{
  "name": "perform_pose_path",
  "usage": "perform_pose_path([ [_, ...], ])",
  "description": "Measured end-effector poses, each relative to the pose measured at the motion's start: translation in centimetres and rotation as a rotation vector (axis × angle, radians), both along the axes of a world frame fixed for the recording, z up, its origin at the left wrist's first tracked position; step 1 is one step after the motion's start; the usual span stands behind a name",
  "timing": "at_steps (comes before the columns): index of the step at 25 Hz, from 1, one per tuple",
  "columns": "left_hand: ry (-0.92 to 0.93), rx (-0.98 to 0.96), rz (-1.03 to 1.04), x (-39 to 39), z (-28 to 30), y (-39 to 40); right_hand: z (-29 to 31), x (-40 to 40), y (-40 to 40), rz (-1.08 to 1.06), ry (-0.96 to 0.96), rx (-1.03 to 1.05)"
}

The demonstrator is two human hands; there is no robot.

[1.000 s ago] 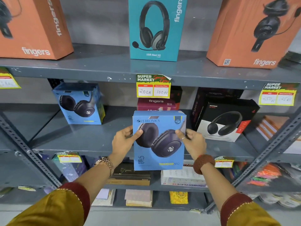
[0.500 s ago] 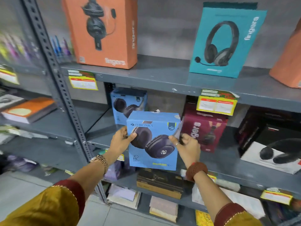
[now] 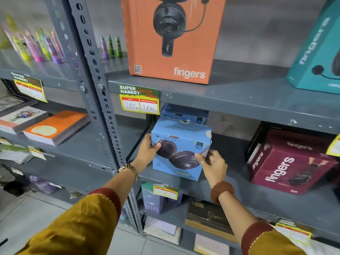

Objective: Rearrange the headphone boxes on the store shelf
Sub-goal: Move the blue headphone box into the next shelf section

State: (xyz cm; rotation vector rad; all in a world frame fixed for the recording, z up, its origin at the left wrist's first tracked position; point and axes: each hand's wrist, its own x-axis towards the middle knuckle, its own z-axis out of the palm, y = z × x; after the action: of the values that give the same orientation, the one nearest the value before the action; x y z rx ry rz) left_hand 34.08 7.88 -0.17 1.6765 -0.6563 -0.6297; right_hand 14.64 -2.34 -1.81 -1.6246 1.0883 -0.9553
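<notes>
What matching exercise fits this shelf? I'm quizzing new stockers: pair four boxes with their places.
Things:
1. orange box
2. teal box
3. maroon box
4. blue box

Places:
A. middle shelf, right side
B. held between both hands
C. top shelf, above the price tag
D. top shelf, far right edge

Pairs: 1-C, 2-D, 3-A, 4-B

there is a single view, from a wide-angle camera on the person's head, facing forward and somewhat down at a grey metal shelf rack [image 3: 239, 100] from close range. both forearms reach in from the bottom edge, and the upright post [image 3: 103, 111] leans with the lens distortion.
</notes>
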Motion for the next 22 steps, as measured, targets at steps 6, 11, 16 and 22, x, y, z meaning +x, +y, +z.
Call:
perform_pose_path([
  [6, 0.044, -0.025, 0.018, 1.5, -0.8, -1.3, -0.8, 1.4, -0.9, -0.019, 0.026, -0.046],
  [11, 0.049, -0.079, 0.059, 0.6, -0.9, -0.7, -0.9, 0.0, -1.4, 0.116, 0.032, 0.023],
  [16, 0.059, -0.049, 0.308, -2.3, -3.8, 1.7, -2.8, -7.3, -2.9, 0.09, 0.089, 0.034],
  [22, 0.104, -0.03, 0.295, -12.1, -9.3, 0.2, -5.3, -20.5, -5.4, -0.085, 0.132, 0.044],
])
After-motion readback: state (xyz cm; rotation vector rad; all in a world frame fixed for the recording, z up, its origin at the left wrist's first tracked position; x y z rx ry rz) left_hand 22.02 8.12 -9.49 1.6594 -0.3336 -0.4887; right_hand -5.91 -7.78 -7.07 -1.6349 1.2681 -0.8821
